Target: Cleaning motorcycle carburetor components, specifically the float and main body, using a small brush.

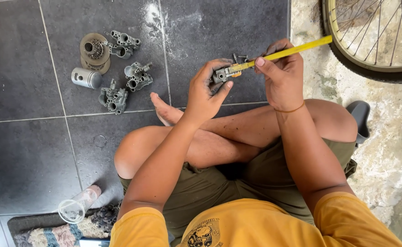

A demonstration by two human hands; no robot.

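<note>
1. Dark grey tiled floor with pale grout lines, dusted white near the top edge.
2. Rough, pale concrete strip along the right edge.
3. Woven rug at the bottom-left corner.
4. Bright daylight.

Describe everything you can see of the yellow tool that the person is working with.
The yellow tool is a long, thin, flat-looking bar, bright yellow with dark smudges. It slants from upper right, near the bicycle wheel, down to a small grey metal part. The right hand grips its middle, thumb on top; the left hand holds the part at its lower end. Its tip is hidden there.
</note>
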